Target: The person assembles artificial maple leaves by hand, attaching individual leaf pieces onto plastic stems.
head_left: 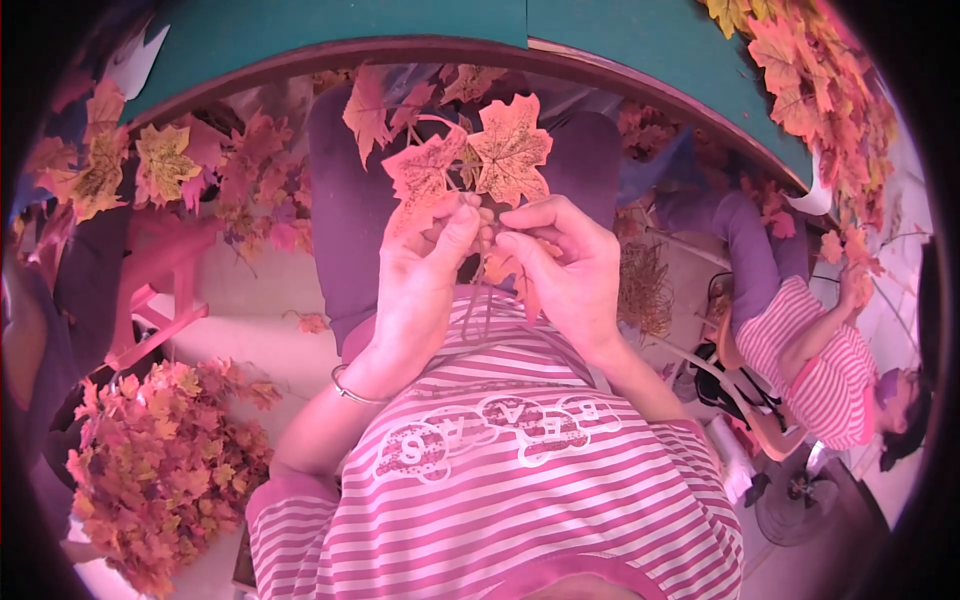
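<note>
Above my lap I hold a spray of artificial maple leaves (511, 150), orange and pink with dark speckles, on thin stems. My left hand (430, 255) is closed around the stems just below the leaves, thumb pressed on top. My right hand (565, 260) pinches with thumb and forefinger close beside the left fingertips; what lies in that pinch is too small to make out. Smaller orange leaves (505, 268) hang between the two hands. Thin stems trail down in front of my striped shirt (520, 400).
A green-topped table (330, 25) curves across the far side, with a heap of leaf sprays (800, 70) at its right. A large pile of leaves (170, 460) stands at lower left near a pink stool (165, 290). On the right sits another person (810, 350) holding leaves.
</note>
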`<action>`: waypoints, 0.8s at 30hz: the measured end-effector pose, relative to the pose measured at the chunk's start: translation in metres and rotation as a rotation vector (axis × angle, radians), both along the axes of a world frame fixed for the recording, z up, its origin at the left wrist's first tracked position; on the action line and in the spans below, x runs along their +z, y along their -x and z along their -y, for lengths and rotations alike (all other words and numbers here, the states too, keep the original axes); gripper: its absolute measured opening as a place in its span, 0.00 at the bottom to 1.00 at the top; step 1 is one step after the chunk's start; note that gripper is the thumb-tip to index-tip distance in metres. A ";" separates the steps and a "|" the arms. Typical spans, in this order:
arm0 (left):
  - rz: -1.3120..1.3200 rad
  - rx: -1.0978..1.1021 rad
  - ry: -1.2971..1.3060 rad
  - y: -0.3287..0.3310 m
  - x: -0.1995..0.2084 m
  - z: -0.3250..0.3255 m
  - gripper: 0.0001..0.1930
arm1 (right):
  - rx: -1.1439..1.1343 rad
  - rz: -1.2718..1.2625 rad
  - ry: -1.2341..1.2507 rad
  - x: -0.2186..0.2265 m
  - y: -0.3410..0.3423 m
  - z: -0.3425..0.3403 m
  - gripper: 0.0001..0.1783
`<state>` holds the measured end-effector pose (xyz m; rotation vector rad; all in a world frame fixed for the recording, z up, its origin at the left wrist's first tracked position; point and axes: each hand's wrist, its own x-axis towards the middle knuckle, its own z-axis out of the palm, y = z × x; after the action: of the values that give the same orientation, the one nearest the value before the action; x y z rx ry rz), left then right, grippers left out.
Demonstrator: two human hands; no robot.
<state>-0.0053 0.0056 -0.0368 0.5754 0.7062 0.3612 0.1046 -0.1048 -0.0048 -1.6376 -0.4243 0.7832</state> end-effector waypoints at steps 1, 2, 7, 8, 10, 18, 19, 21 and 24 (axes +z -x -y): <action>-0.019 -0.025 -0.029 -0.001 0.000 -0.001 0.12 | 0.001 -0.002 0.000 -0.001 -0.001 -0.002 0.07; -0.020 -0.023 -0.030 -0.002 0.000 -0.002 0.12 | -0.012 0.024 -0.020 -0.003 -0.002 -0.005 0.06; -0.032 -0.043 -0.046 -0.005 0.014 0.002 0.12 | 0.039 0.324 0.035 0.001 -0.009 -0.003 0.07; -0.021 -0.066 -0.020 -0.004 0.013 -0.001 0.11 | 0.109 0.452 0.047 0.004 -0.013 -0.006 0.06; -0.112 -0.120 0.092 -0.001 0.004 -0.005 0.09 | 0.131 0.516 0.052 -0.004 -0.011 -0.007 0.07; -0.048 -0.115 0.177 0.018 -0.008 -0.008 0.09 | 0.406 0.664 0.010 0.017 -0.033 -0.029 0.07; -0.096 -0.099 0.203 0.025 -0.016 -0.002 0.09 | 0.493 0.799 -0.008 0.038 -0.048 -0.040 0.07; -0.065 -0.132 0.205 0.030 -0.009 -0.007 0.10 | 0.484 1.062 -0.081 0.077 -0.084 -0.074 0.07; 0.034 -0.220 0.201 0.037 -0.004 -0.019 0.13 | 0.164 1.275 -0.208 0.096 -0.158 -0.149 0.08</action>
<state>-0.0426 0.0242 -0.0412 0.4493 0.6308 0.0935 0.2627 0.0445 0.0913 -1.7378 -1.4758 -0.3091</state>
